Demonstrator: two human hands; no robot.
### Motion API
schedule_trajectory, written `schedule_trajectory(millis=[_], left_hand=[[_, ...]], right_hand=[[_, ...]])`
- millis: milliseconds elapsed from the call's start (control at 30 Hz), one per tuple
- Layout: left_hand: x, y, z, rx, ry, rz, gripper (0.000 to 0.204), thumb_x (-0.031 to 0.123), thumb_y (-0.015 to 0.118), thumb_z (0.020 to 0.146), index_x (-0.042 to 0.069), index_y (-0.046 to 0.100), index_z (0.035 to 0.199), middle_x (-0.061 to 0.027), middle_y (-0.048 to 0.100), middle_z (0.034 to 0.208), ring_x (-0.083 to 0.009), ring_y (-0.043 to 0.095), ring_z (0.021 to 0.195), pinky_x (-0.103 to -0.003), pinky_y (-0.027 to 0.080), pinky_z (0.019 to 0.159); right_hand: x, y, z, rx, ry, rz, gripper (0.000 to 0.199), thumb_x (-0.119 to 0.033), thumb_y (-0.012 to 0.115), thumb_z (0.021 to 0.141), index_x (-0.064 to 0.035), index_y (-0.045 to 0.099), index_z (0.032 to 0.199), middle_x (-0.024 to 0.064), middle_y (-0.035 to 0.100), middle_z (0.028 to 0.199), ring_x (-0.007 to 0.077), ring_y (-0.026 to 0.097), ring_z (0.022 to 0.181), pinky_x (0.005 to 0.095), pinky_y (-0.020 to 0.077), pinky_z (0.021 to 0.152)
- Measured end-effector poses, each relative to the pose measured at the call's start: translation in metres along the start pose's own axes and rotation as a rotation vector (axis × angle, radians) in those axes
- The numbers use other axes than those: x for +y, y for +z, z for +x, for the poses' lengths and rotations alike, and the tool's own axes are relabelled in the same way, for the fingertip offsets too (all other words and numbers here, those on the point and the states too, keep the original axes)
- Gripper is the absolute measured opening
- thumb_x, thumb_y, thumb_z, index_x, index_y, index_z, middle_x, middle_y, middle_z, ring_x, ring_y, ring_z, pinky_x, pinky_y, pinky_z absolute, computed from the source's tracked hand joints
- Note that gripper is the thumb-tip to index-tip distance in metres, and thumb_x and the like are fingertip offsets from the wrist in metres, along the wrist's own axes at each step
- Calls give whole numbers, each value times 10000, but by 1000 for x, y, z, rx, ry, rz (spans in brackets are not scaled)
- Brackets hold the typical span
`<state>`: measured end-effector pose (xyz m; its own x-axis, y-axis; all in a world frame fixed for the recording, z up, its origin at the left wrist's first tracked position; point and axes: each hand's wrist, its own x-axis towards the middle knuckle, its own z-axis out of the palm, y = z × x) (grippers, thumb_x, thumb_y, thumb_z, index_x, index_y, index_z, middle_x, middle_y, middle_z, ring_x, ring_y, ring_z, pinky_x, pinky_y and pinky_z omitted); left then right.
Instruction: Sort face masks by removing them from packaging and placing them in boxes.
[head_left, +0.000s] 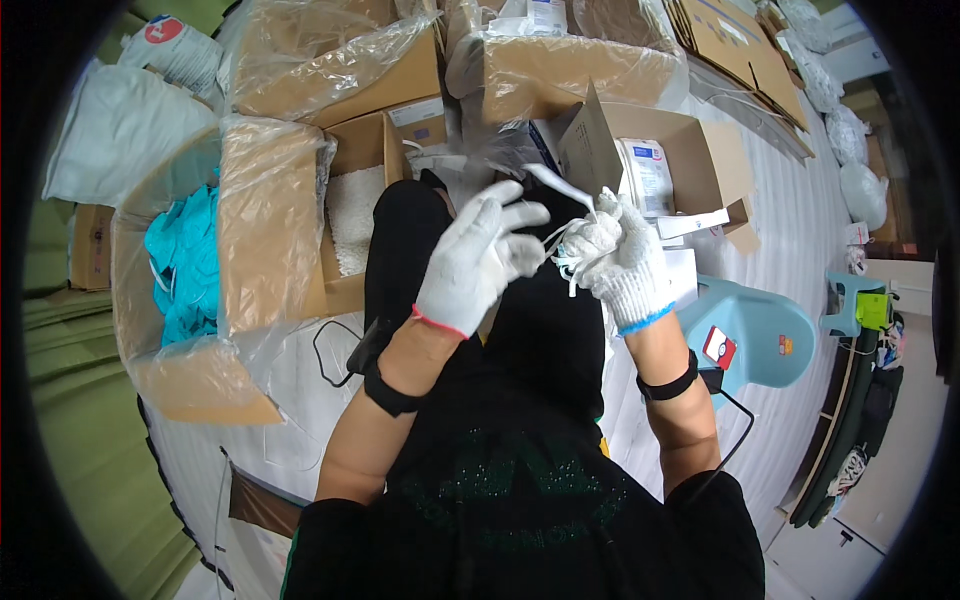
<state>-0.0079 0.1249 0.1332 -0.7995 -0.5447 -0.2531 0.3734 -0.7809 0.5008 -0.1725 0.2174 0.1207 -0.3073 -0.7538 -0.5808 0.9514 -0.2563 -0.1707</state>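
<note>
My left hand [482, 258], in a white knit glove with a red cuff, is held over my lap with its fingers spread and nothing in it. To its right, my right hand [632, 262], in a similar glove with a blue cuff, is closed around a bundle of thin white cords [572, 262]. Some cord ends, a few pale teal, hang out on the side facing my left hand. A white strip [558, 187], smeared by motion, sticks up above the bundle; where it joins is unclear.
At left, a plastic-lined carton [265, 220] holds teal pieces [187, 260]. Beside it, a narrower box [345, 296] contains white textured material [355, 215]. An open carton [725, 160] with white packets [648, 178] stands ahead right. A light-blue plastic chair [780, 320] is at right.
</note>
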Motion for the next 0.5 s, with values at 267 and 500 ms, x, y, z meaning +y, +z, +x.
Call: schedule_trajectory(millis=[267,500], left_hand=[[-31,-25,-2,20,143,910,326,62,606,860,-3,585,1178,-70,660,1054,-111,631,842,-249,498,715],[-44,-20,5,-32,392,1505,221,138,630,873,11,598,1051,-101,660,876,-162,650,716,-303,509,675]], right_hand=[[2,-10,4,-44,40,127,283,-278,406,1019,-68,507,859,38,438,635,225,446,589,368,422,584],[6,-16,12,-19,87,150,371,-355,353,1025,-88,492,808,76,483,656,281,484,618,440,445,607]])
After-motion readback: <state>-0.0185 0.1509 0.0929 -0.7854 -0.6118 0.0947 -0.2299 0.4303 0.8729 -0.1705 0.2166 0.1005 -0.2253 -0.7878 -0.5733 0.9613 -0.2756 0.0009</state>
